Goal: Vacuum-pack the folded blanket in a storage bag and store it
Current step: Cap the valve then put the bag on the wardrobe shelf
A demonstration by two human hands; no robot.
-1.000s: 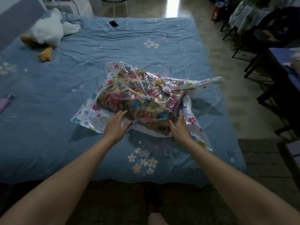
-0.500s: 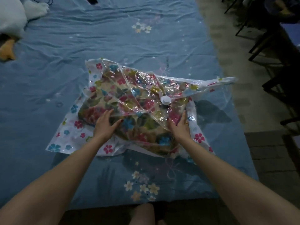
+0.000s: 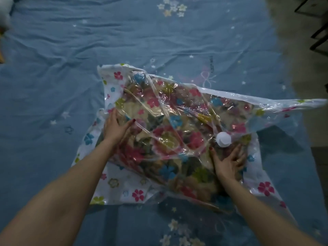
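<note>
Folded flower-printed blanket [image 3: 170, 139] lies sealed inside the clear plastic storage bag with coloured flower print [image 3: 124, 189], which rests on the blue bed sheet [image 3: 53, 77]. We press our left hand [image 3: 115, 128] flat on the bag's left side and our right hand [image 3: 229, 162] flat near its right edge, both grips released, fingers straight. A round white valve cap [image 3: 223, 139] sits just beyond our right fingertips.

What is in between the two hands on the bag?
In the head view, between the left hand and right hand lies the flowery blanket under the crinkled clear bag.
</note>
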